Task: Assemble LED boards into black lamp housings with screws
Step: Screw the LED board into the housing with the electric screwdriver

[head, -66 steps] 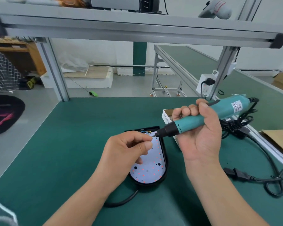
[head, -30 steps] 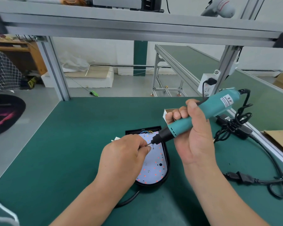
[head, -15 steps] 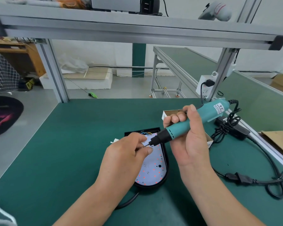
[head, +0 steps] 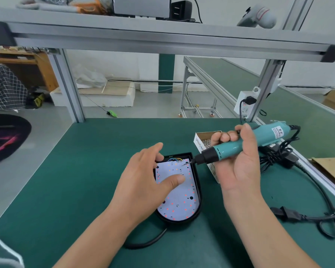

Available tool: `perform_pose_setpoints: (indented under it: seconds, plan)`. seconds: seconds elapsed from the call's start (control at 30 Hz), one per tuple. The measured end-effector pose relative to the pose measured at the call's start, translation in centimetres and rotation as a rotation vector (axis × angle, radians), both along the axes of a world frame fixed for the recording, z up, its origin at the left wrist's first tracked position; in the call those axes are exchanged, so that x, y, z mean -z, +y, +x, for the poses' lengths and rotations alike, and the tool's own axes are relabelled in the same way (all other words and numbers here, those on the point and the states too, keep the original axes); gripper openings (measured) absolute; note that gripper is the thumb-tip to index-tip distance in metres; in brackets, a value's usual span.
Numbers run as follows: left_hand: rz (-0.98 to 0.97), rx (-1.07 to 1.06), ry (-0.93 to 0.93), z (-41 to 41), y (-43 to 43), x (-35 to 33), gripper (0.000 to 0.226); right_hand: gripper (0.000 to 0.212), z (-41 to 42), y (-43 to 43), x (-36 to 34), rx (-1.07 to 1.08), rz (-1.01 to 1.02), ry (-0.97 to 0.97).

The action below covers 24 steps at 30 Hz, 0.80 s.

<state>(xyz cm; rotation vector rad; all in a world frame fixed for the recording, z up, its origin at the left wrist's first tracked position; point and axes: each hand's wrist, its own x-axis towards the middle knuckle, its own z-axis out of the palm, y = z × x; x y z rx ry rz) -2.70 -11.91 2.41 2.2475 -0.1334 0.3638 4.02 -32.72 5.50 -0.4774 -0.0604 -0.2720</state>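
View from a head-worn camera over a green workbench [head: 85, 171]. A black lamp housing [head: 199, 192] lies flat near the middle of the bench, in front of the person, with a white LED board [head: 180, 198] seated inside it. Half a second earlier the left hand [head: 143, 178] was pinching something at the driver bit. Now it has let go and spread open, fingers loose above the far left of the board and the thumb lying flat on the board's middle. The right hand [head: 240, 161] is wrapped around a teal electric screwdriver [head: 228, 147], whose bit has swung to the board's far right corner. A small screw [head: 184, 164] appears to sit on the tip there, though whether it is already in its hole is too small to tell. This suggests the screw has been loaded and the driving step is about to begin, with the left thumb steadying the board. One screw head seems already seated near the board's rounded end. The housing's long axis runs away from the person, leaning slightly left. Its rounded end points toward the person, and its square end, where coloured wires [head: 174, 159] show, points away. The screwdriver slants from upper right down to lower left, bit toward the board. An open screw box [head: 201, 136] sits just right of the housing, partly behind the right hand.
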Motion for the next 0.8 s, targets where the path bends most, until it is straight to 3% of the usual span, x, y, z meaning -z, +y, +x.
perform_pose_setpoints:
  seconds: [0.13, 0.33, 0.8]
  plan:
    - [0.176, -0.157, 0.09, 0.9, 0.6, 0.6, 0.093, 0.016, 0.9, -1.4, -0.1, 0.089, -0.006, 0.012]
    - [0.2, -0.147, 0.28, 1.5, -0.2, 1.7, 0.098, 0.016, 1.5, -1.8, 0.6, 0.15, -0.093, 0.042]
    - [-0.21, -0.032, 0.391, 1.5, -0.2, 1.3, 0.092, 0.022, 1.3, -0.7, 0.8, 0.171, -0.406, -0.093]
